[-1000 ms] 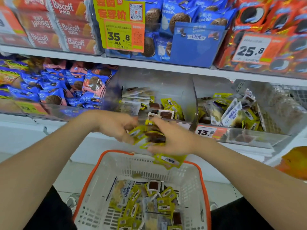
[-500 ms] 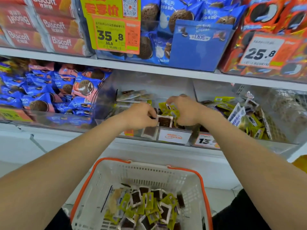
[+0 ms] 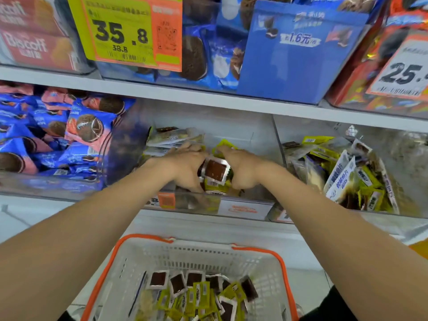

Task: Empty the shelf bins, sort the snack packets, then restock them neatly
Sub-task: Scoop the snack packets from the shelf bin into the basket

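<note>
Both my hands reach into the middle clear shelf bin [image 3: 243, 206]. My left hand [image 3: 185, 165] and my right hand [image 3: 240, 167] cup a clump of yellow-and-brown snack packets [image 3: 215, 173] between them, fingers curled round it. Flat pale packets [image 3: 171, 136] lie stacked at the bin's back left. Below me stands a white basket with an orange rim [image 3: 264, 251], holding several of the same yellow and brown packets [image 3: 196, 293].
The right-hand bin [image 3: 412, 158] holds mixed yellow and white packets [image 3: 342, 179]. The left bin holds blue and pink cookie packs [image 3: 58, 140]. The upper shelf carries cookie boxes and price signs [image 3: 129, 31]. A white shelf ledge [image 3: 208, 228] lies between bins and basket.
A second ago my hands dropped packets over the basket. They then moved up into the middle bin and have now closed together around another clump of packets.
</note>
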Demonstrator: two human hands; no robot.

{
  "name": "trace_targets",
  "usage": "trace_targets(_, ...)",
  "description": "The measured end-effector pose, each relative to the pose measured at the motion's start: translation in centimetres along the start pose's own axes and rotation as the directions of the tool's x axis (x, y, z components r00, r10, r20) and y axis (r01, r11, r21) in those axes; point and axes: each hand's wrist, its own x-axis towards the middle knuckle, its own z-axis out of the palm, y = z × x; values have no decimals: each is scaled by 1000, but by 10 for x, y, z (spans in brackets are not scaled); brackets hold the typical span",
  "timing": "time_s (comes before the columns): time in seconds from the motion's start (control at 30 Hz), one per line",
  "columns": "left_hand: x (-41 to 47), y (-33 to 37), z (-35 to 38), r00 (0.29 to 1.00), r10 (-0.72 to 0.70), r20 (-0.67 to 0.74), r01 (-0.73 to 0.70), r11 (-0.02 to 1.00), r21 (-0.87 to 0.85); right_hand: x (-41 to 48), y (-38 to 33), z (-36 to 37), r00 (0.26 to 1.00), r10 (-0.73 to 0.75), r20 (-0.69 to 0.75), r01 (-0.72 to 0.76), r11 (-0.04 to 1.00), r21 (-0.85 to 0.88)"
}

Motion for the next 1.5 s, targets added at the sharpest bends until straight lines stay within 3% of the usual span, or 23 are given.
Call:
trace_targets(0.07,2,-4,-2,999,46,-14,-46,999,-7,6,-2,4,999,33,-38,-30,995,92)
trace_targets(0.2,11,-10,8,998,28,-61,-30,999,-36,14,2,-4,979,165,117,-174,982,69)
trace_targets(0.37,12,1,19,988,78,-130,-98,982,-159,10,-19,-3,988,60,146,-64,998,26)
trace_targets(0.5,6,9,14,990,-16,-137,-10,982,-187,4,-15,6,999,10,52,-11,1000,11)
trace_targets(0.57,3,10,15,988,-62,-139,25,967,-253,0,-9,11,999,30,-33,-27,996,86)
trace_targets(0.67,-7,7,12,991,-39,-131,-11,932,-362,-11,-5,12,994,53,-93,-32,976,216)
trace_targets(0.77,-23,4,6,970,-34,-240,-99,847,-523,-22,-2,4,976,56,-210,14,948,319)
trace_targets(0.9,-45,3,2,904,-166,-393,-151,738,-658,-39,-7,-2,912,51,-406,115,921,373)
trace_targets(1.0,-61,17,2,814,-237,-531,-248,685,-685,-55,-17,-1,867,44,-497,220,860,460)
trace_targets(1.13,-84,42,-4,742,-371,-558,-334,517,-788,-81,-25,-2,792,15,-611,362,794,489)
trace_targets(1.27,-117,66,-21,620,-307,-722,-466,596,-653,-116,-33,-7,597,-58,-800,576,725,378)
trace_targets(1.3,-125,69,-25,630,-298,-717,-472,586,-659,-124,-34,-8,574,-73,-816,595,722,354)
trace_targets(1.37,-139,72,-27,740,-287,-608,-436,483,-759,-137,-33,-7,608,-112,-786,589,727,352)
trace_targets(1.43,-149,71,-23,874,-237,-424,-301,421,-856,-143,-26,2,732,-144,-666,526,741,417)
trace_targets(1.5,-153,66,-8,956,-150,-253,-154,477,-865,-144,-18,23,868,-161,-469,431,714,552)
